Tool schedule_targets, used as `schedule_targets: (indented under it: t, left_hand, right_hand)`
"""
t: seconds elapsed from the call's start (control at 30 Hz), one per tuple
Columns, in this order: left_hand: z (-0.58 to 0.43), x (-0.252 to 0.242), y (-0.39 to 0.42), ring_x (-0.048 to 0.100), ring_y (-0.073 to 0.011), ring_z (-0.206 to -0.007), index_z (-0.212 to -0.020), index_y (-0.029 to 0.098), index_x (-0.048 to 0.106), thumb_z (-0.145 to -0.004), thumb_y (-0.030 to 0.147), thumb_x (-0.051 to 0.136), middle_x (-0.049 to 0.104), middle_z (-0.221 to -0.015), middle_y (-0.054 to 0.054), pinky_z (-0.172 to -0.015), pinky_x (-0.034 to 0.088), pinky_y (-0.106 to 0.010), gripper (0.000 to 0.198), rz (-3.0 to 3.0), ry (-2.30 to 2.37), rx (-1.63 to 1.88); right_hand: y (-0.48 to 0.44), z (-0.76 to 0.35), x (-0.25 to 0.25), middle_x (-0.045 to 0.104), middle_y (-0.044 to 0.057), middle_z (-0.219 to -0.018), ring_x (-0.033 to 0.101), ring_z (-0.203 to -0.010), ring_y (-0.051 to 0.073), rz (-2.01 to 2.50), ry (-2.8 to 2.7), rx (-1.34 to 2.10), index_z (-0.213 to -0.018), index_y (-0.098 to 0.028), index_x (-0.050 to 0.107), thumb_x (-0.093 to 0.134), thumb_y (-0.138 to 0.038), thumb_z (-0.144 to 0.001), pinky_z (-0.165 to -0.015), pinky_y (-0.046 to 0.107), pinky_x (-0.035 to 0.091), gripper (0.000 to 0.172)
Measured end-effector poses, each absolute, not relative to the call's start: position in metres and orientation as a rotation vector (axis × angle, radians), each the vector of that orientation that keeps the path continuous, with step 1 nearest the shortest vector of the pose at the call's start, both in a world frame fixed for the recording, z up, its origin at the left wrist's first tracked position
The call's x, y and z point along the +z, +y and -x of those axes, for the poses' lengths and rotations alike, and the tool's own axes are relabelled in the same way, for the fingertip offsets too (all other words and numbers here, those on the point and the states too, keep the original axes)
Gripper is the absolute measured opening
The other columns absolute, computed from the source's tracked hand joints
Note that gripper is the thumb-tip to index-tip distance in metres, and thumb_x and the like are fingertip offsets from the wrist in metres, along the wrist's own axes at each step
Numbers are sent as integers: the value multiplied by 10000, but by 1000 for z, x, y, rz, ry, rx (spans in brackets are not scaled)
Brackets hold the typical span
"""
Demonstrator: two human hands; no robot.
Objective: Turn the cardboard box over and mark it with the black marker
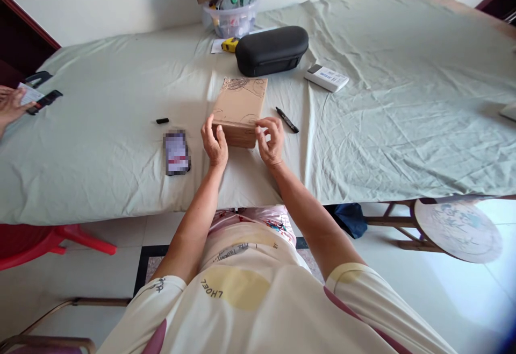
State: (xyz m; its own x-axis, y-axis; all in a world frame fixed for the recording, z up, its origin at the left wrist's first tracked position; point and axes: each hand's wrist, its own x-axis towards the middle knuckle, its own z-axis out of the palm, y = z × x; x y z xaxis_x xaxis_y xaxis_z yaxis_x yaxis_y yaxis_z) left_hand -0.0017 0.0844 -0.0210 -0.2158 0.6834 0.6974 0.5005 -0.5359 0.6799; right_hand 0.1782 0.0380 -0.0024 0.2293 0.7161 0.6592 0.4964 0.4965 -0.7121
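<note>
A brown cardboard box [241,101] with black pen drawings on its top lies on the cloth in front of me. My left hand [215,143] grips its near left corner, thumb on the front face and fingers along the side. At the near right corner, my right hand [271,141] has its fingers bent round the edge in a pinch. Just right of the box is a black marker [287,120] without its cap. The black cap [162,121] lies apart on the left, above a phone [177,152] with a blurred screen.
Behind the box are a black hard case [272,51], a yellow tape measure [230,45] and a white packet [326,77]. A plastic tub [233,18] of items stands against the wall. Another person's hand [12,105] holds something at far left. A round stool [457,230] stands right.
</note>
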Motion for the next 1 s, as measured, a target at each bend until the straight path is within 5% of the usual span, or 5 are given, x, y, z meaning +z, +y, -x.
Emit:
schedule_targets:
  t: [0.2,0.37,0.63,1.0]
  left_hand:
    - [5,-19,83,287,-310,-1664,-1533,186,567,-1088,649,308,358,-1732,-207,-1349,260,-507,692,-1873,1546,1765]
    - [-4,-12,71,296,-330,-1657,-1503,135,587,-1051,749,217,257,-1768,-224,-1341,275,-479,847,-2058,1454,1640]
    - [-3,-13,73,380,-358,-1611,-1431,157,635,-990,804,410,325,-1722,-240,-1301,351,-482,814,-2099,1453,1611]
    - [1,-15,76,420,-352,-1583,-1375,144,651,-1030,684,426,385,-1693,-248,-1287,369,-480,678,-2106,1312,1672]
  right_hand:
    - [33,-157,-10,681,120,-1191,684,-1098,231,981,-1788,167,-1420,-270,676,442,-450,-1099,-975,403,631,436]
    - [33,-151,-15,692,135,-1246,693,-1141,223,1030,-1898,106,-1557,-263,588,390,-337,-1121,-1011,376,618,484]
    - [38,-164,-14,704,98,-1229,703,-1088,191,1313,-1866,29,-1555,-317,602,403,-288,-1109,-861,264,620,489]
    - [56,-209,-8,694,117,-1265,673,-1071,225,1665,-1589,-8,-1571,-251,562,391,-226,-1053,-951,354,578,546]
